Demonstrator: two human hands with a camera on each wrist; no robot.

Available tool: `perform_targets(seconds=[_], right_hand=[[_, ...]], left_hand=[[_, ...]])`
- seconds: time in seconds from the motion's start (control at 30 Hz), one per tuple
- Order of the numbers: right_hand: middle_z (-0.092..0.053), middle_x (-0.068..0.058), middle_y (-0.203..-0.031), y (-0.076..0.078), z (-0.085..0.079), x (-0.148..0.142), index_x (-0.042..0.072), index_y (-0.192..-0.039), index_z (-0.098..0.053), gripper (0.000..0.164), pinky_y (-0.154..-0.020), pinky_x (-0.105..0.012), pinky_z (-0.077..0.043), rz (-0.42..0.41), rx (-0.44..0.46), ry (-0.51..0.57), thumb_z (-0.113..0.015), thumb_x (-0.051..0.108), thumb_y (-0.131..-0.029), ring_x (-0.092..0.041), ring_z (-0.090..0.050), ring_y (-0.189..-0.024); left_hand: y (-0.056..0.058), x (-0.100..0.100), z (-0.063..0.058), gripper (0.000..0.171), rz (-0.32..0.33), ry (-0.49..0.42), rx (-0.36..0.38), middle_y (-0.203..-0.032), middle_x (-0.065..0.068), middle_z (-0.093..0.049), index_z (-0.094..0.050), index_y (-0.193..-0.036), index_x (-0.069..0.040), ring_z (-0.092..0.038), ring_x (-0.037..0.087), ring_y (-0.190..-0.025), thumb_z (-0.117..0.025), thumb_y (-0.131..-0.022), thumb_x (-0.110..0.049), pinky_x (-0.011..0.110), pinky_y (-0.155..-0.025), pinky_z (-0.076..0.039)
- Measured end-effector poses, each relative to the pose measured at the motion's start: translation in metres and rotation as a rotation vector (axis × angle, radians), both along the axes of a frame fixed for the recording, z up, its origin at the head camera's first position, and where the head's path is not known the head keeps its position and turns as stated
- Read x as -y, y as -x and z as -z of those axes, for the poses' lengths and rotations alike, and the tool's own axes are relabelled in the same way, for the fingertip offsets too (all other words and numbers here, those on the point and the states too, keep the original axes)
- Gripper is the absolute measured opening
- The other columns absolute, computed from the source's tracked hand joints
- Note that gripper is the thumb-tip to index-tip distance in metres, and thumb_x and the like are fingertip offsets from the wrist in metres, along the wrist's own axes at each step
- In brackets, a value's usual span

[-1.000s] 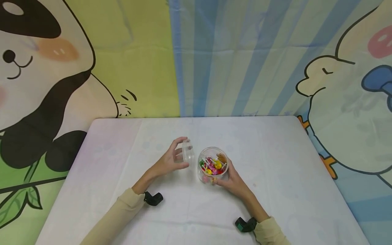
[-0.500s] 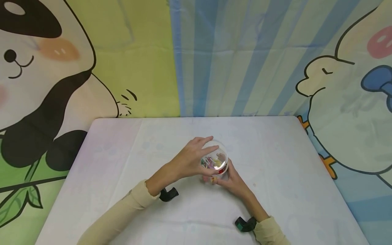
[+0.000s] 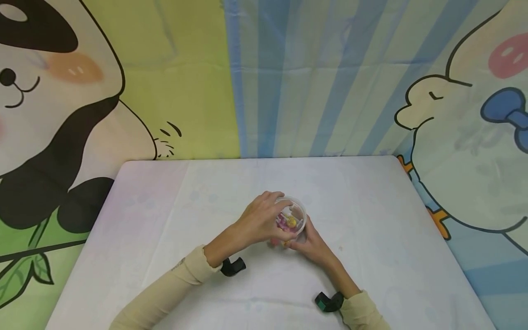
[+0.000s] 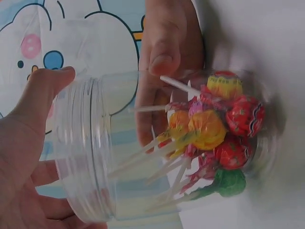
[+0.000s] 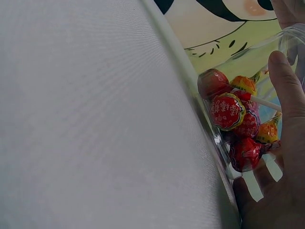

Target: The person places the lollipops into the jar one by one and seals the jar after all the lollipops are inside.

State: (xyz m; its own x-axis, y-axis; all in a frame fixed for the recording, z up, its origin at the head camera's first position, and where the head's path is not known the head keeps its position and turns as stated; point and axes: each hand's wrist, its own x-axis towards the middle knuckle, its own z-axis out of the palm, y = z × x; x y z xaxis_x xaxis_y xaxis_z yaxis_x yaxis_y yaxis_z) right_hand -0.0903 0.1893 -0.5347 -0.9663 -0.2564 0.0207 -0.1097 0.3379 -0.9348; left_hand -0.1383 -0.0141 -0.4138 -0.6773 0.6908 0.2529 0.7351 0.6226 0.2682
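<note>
A clear round jar (image 4: 138, 191) of wrapped lollipops (image 4: 207, 129) stands upright on the white table, its transparent lid (image 4: 76, 138) seated over the mouth. My left hand (image 3: 261, 217) grips the lid by its rim, thumb on one side and fingers on the other. Around the jar's side curls my right hand (image 3: 311, 245), holding it steady near the tabletop. Red, yellow, orange and green wrappers show through the wall, most sticks pointing up towards the lid. In the right wrist view, red lollipops (image 5: 228, 112) lie at the jar's bottom beside my right thumb.
The white-covered table (image 3: 185, 284) extends around both hands. Behind it hangs a cloth backdrop (image 3: 198, 82) with a panda on the left and a white cartoon animal on the right. A black wrist camera (image 3: 329, 302) sits at my right wrist, another black camera (image 3: 233, 266) at my left.
My left hand has carried the lid rightward from beside the jar onto its mouth, and its fingers have shifted slightly around the rim. My right hand keeps holding the jar in place.
</note>
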Motion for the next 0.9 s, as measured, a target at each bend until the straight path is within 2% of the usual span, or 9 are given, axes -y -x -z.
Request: perform_targets(seconds=[0.07, 0.13, 0.2, 0.3, 0.33, 0.4, 0.53, 0.77, 0.9], right_hand=[[-0.025, -0.017, -0.158, -0.001, 0.001, 0.001, 0.014, -0.155, -0.012, 0.105, -0.114, -0.064, -0.019, 0.001, -0.002, 0.009, -0.082, 0.018, -0.076, -0.040, -0.022, -0.147], [-0.025, -0.016, -0.158, -0.001, 0.001, 0.002, 0.015, -0.155, -0.013, 0.104, -0.114, -0.063, -0.019, 0.002, -0.003, 0.012, -0.081, 0.018, -0.076, -0.038, -0.023, -0.147], [-0.025, -0.015, -0.159, -0.002, 0.001, 0.003, 0.015, -0.155, -0.013, 0.104, -0.115, -0.060, -0.019, 0.007, 0.000, 0.005, -0.081, 0.018, -0.077, -0.035, -0.023, -0.147], [-0.023, -0.014, -0.160, -0.002, 0.000, 0.002, 0.018, -0.155, -0.011, 0.104, -0.117, -0.056, -0.016, 0.008, 0.005, -0.010, -0.080, 0.020, -0.079, -0.033, -0.020, -0.148], [-0.021, -0.014, -0.161, -0.002, 0.000, 0.002, 0.019, -0.156, -0.009, 0.104, -0.117, -0.056, -0.015, 0.004, 0.005, -0.008, -0.080, 0.020, -0.079, -0.033, -0.019, -0.149], [-0.020, -0.015, -0.161, -0.002, 0.000, 0.001, 0.020, -0.156, -0.008, 0.105, -0.117, -0.058, -0.014, -0.004, 0.000, -0.010, -0.080, 0.020, -0.080, -0.035, -0.018, -0.149], [-0.017, -0.016, -0.162, 0.000, 0.000, 0.000, 0.019, -0.156, -0.007, 0.105, -0.117, -0.061, -0.011, -0.026, -0.009, -0.002, -0.080, 0.018, -0.080, -0.037, -0.015, -0.149], [-0.017, -0.015, -0.162, 0.000, 0.001, 0.000, 0.017, -0.156, -0.008, 0.106, -0.116, -0.061, -0.012, -0.022, -0.002, -0.026, -0.081, 0.016, -0.078, -0.036, -0.015, -0.150], [-0.015, -0.016, -0.162, 0.000, -0.001, -0.001, 0.017, -0.156, -0.007, 0.106, -0.117, -0.061, -0.011, -0.020, 0.004, -0.019, -0.080, 0.019, -0.079, -0.037, -0.012, -0.150]], left_hand=[[0.001, 0.001, 0.000, 0.074, 0.029, 0.026, -0.007, -0.130, 0.010, -0.059, -0.061, -0.125, -0.016, -0.056, 0.024, -0.117, -0.075, -0.069, -0.063, 0.040, -0.098, -0.048], [0.007, 0.003, 0.000, 0.075, 0.110, 0.076, -0.005, -0.135, 0.010, -0.056, -0.058, -0.126, -0.017, -0.053, 0.024, -0.122, -0.074, -0.070, -0.063, 0.040, -0.100, -0.047], [0.020, 0.006, -0.002, 0.075, 0.250, 0.119, 0.043, -0.141, 0.009, -0.051, -0.055, -0.128, -0.017, -0.049, 0.024, -0.130, -0.076, -0.069, -0.059, 0.041, -0.105, -0.043], [0.043, 0.009, -0.009, 0.076, 0.471, 0.198, 0.159, -0.150, 0.006, -0.043, -0.051, -0.131, -0.020, -0.042, 0.021, -0.138, -0.077, -0.070, -0.058, 0.040, -0.111, -0.039], [0.050, 0.008, -0.012, 0.076, 0.525, 0.220, 0.200, -0.152, 0.005, -0.041, -0.051, -0.131, -0.021, -0.040, 0.020, -0.140, -0.077, -0.070, -0.058, 0.039, -0.112, -0.038], [0.058, 0.008, -0.017, 0.076, 0.593, 0.256, 0.253, -0.154, 0.004, -0.038, -0.050, -0.132, -0.022, -0.038, 0.019, -0.142, -0.077, -0.071, -0.059, 0.038, -0.111, -0.040], [0.063, 0.007, -0.023, 0.075, 0.634, 0.302, 0.263, -0.156, 0.001, -0.034, -0.049, -0.133, -0.022, -0.035, 0.017, -0.144, -0.076, -0.074, -0.059, 0.037, -0.108, -0.042], [0.063, 0.010, -0.018, 0.073, 0.648, 0.278, 0.241, -0.158, 0.000, -0.032, -0.050, -0.135, -0.023, -0.025, 0.021, -0.150, -0.073, -0.076, -0.059, 0.038, -0.119, -0.027], [0.063, 0.012, -0.017, 0.073, 0.643, 0.280, 0.235, -0.159, 0.002, -0.029, -0.048, -0.137, -0.026, -0.024, 0.022, -0.150, -0.073, -0.076, -0.058, 0.038, -0.119, -0.028]])
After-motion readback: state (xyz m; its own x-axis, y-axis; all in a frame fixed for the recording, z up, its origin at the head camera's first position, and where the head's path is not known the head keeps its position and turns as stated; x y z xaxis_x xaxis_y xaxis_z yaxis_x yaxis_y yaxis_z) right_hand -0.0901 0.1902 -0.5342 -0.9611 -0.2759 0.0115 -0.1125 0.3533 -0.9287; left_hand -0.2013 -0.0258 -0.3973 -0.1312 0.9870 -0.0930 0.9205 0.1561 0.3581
